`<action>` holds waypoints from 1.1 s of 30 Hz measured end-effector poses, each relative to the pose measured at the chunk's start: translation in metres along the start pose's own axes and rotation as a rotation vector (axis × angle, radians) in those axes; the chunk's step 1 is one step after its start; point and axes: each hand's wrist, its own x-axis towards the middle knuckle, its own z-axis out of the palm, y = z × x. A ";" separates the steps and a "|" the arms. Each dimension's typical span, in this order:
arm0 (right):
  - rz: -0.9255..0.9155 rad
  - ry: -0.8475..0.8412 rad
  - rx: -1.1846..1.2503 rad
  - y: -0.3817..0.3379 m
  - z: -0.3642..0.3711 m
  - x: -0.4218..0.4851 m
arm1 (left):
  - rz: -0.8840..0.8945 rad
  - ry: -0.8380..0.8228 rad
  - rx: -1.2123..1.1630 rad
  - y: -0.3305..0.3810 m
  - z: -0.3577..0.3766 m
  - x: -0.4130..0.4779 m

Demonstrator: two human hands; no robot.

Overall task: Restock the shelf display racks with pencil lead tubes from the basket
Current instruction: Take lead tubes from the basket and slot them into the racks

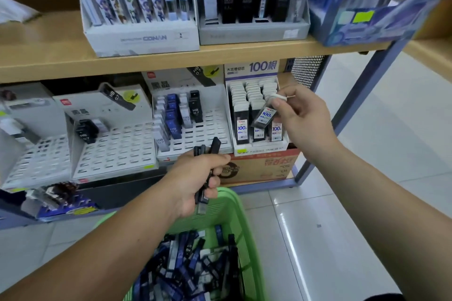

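My right hand (302,117) pinches a white-capped lead tube (265,115) marked 100, tilted, just in front of the right rack (259,148), whose rows hold several matching tubes. My left hand (198,179) grips a bundle of dark lead tubes (206,154) below the middle slotted rack (193,139), which holds blue, white and black HB 0.7 tubes. The green basket (241,212) stands on the floor under my left forearm, full of loose blue and black tubes (193,266).
Two more slotted white racks (115,154) to the left are mostly bare of tubes. The wooden shelf above (171,58) carries pen display boxes. A cardboard box (269,166) sits under the right rack. A blue metal frame post (342,115) borders the shelf's right end.
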 end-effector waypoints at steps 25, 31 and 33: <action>-0.146 -0.107 -0.417 0.034 0.003 0.011 | 0.017 -0.025 0.032 -0.002 0.005 0.008; -0.228 0.010 -0.646 0.040 0.006 0.006 | -0.016 -0.068 0.017 0.002 0.005 0.006; -0.189 -0.001 -0.697 0.037 0.007 0.001 | -0.022 -0.113 0.007 0.004 0.003 0.001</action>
